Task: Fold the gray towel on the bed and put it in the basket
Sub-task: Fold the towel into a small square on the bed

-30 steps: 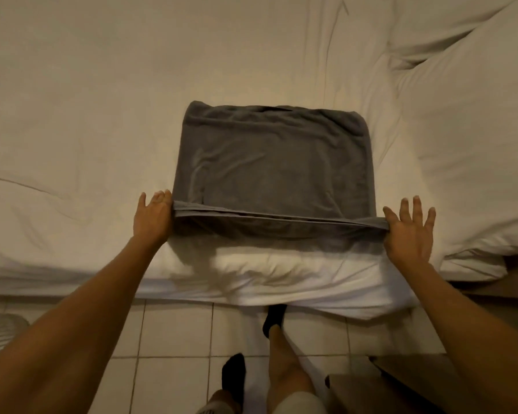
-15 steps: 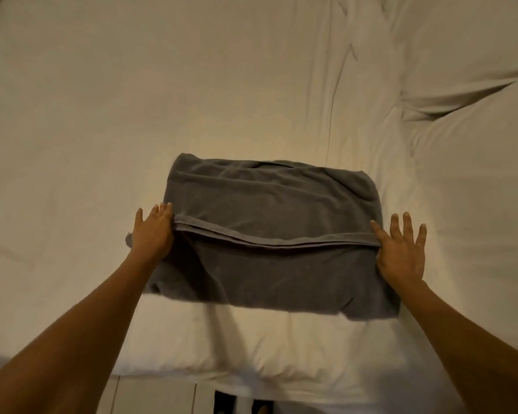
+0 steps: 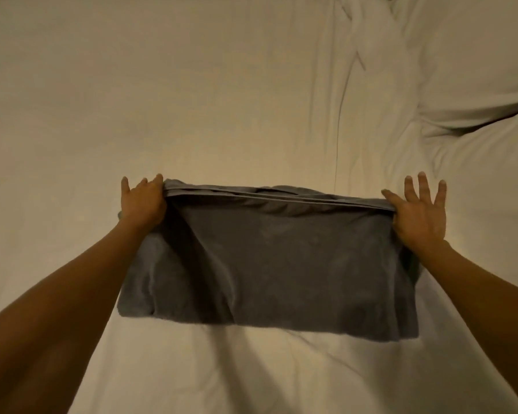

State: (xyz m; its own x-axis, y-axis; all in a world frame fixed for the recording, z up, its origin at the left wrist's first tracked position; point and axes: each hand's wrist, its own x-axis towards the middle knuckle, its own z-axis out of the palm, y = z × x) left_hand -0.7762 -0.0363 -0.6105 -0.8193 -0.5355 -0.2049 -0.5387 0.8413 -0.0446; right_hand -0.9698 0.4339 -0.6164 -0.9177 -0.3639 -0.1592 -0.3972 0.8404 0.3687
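Gray towel (image 3: 269, 264) folded on bed (image 3: 192, 100), both hands pinching far corners

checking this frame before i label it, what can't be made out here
- Basket: nowhere in the head view, so its place is unknown.
- Far edge of the gray towel: hidden under the folded-over layer.
- Left hand and right hand: thumbs tucked under cloth, grip unclear.
- Bed: edges cut off by the frame.
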